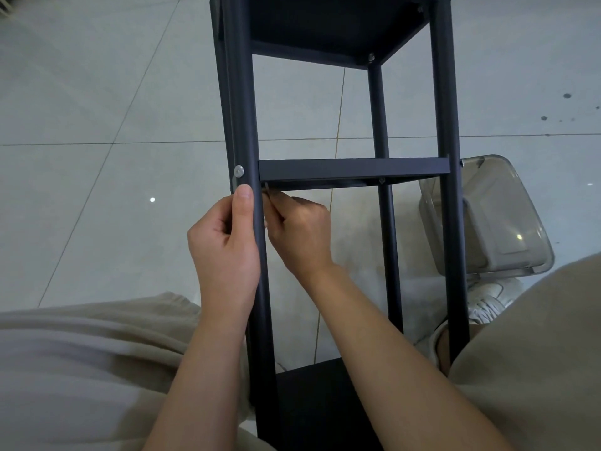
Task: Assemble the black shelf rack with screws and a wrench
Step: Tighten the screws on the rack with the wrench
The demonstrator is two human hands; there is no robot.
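Head camera: the black shelf rack [354,167] lies tilted between my knees over a pale tiled floor [97,109]. My left hand [224,252] wraps closed around its near-left post [257,249], thumb just below a silver screw head [239,171]. My right hand [300,232], inside the frame, pinches a thin wrench [267,190] under the middle shelf's corner. A clear plastic container [487,219] sits at right.

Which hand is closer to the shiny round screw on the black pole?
Left. The left hand grips the pole, its thumb tip just below the screw. The right hand is on the pole's other side, pinching a thin tool under the middle shelf.
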